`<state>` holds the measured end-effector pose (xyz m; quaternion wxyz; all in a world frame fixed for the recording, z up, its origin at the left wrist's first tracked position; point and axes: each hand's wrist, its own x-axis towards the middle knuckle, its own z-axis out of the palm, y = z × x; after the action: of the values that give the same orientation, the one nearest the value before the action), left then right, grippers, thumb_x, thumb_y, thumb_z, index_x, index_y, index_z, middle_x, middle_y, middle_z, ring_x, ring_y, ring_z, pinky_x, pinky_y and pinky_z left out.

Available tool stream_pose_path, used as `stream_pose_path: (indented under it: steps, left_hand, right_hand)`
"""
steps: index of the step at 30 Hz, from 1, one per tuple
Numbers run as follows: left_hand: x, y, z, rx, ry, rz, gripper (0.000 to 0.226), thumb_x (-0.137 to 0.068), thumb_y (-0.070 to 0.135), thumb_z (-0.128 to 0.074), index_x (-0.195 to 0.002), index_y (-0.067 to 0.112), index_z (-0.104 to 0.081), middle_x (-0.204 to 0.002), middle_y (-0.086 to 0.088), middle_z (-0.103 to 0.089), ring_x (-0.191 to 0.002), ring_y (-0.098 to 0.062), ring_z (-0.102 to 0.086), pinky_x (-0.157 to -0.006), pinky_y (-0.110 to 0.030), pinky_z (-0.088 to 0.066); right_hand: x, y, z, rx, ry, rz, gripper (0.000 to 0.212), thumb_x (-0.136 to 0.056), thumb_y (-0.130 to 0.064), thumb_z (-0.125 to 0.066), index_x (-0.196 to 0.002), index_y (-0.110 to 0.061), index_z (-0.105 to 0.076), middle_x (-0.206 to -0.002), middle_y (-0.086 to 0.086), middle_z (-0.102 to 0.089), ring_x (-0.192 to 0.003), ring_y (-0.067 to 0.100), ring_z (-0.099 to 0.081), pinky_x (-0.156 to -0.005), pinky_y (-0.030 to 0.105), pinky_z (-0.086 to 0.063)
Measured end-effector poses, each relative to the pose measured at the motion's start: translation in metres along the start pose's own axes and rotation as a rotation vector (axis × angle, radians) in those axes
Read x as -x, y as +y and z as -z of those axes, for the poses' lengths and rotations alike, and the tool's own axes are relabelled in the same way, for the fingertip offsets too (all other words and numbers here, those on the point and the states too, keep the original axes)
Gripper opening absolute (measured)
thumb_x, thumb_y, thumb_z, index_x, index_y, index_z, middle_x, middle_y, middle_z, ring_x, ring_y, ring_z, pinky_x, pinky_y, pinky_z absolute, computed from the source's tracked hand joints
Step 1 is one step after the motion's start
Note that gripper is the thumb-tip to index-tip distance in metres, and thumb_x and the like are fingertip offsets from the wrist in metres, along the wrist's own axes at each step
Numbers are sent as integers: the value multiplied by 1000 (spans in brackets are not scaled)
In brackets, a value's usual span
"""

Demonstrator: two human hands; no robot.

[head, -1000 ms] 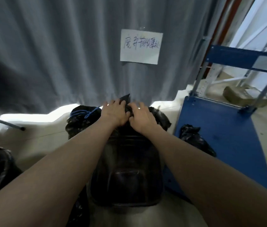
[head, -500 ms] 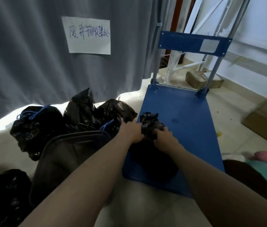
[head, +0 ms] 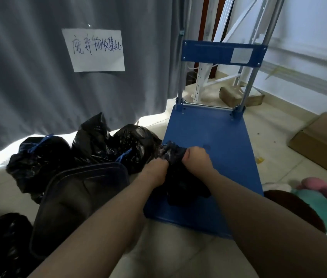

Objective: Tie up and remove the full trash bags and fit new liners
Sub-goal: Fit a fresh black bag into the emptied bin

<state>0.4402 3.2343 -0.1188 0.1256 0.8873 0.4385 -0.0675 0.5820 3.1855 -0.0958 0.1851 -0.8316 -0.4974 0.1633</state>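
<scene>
Fingers (head: 195, 155) of both hands gripping black bag (head: 182, 183) on blue cart (head: 218, 137)

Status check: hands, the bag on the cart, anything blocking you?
Left hand and right hand both grip the black bag on the blue cart. Dark bin at left, apart. Nothing in the way.

A white paper sign (head: 95, 50) is stuck on the gray curtain (head: 28, 77), at about 11 o'clock in the view. It has one line of dark handwriting in Chinese. The line looks like 废弃物收集处, but the writing is messy, so the last signs are hard to be sure of. A small pale label (head: 241, 55) sits on the blue bar of the cart (head: 214, 137), at about 1 o'clock. No words can be read on that label.
</scene>
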Motion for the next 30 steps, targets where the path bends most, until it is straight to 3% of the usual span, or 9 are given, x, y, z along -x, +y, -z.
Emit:
stream_pose_path:
  steps: [5, 9, 15, 21, 24, 27, 30]
  left_hand:
    - [35, -19, 86, 85, 146, 40, 11, -81, 13, -61, -90, 12, -66, -102, -16, -66, -95, -35, -63, -80, -37, -51]
    - [75, -46, 142, 88, 266, 57, 8, -80, 13, -65, -85, 18, -65, -97, -9, -68, -93, -28, -64, -81, -35, -53]
    - [144, -106, 180, 88, 342, 151, 23, -78, 13, -71, -70, 27, -55, -87, -1, -65, -83, -20, -62, -77, -36, -54]
    - [202, -155, 167, 94, 480, 333, 12, -82, 16, -65, -81, 15, -53, -89, -11, -63, -86, -31, -60, -72, -37, -49]
    - [218, -176, 168, 177, 582, 420, 14, -85, 20, -62, -78, 15, -51, -83, -9, -61, -83, -30, -58, -69, -34, -44]
    - [226, -186, 175, 322, 712, 430, 12, -88, 19, -58, -79, 14, -53, -75, -5, -58, -75, -27, -54, -66, -30, -37]
    - [227, -194, 173, 362, 606, 393, 11, -85, 25, -61, -79, 17, -56, -75, 0, -60, -81, -26, -61, -67, -30, -41]
  right_hand:
    - [21, -55, 51, -74, 151, 92, 19, -97, -12, -40, -91, -4, -56, -97, 11, -47, -79, 30, -48, -68, 34, -38]
    - [45, -97, 74, -138, 226, 166, 17, -97, -12, -41, -92, -11, -57, -108, 12, -47, -84, 34, -52, -77, 39, -46]
    - [75, -139, 87, -192, 191, 219, 28, -86, 10, -48, -85, -13, -63, -109, 5, -43, -87, 24, -50, -79, 32, -42]
    - [85, -151, 76, -205, 89, 246, 39, -81, 12, -45, -65, -21, -57, -105, 9, -62, -89, 27, -59, -75, 30, -46]
    - [86, -155, 73, -221, 2, 226, 32, -86, 8, -46, -77, -18, -63, -98, 8, -64, -86, 23, -58, -73, 28, -46]
    - [85, -163, 68, -260, -75, 219, 21, -93, -4, -53, -91, -17, -68, -103, 8, -62, -94, 23, -60, -81, 28, -49]
    - [87, -174, 62, -255, -142, 232, 21, -94, -7, -53, -102, -9, -72, -109, 10, -66, -99, 23, -60, -92, 29, -49]
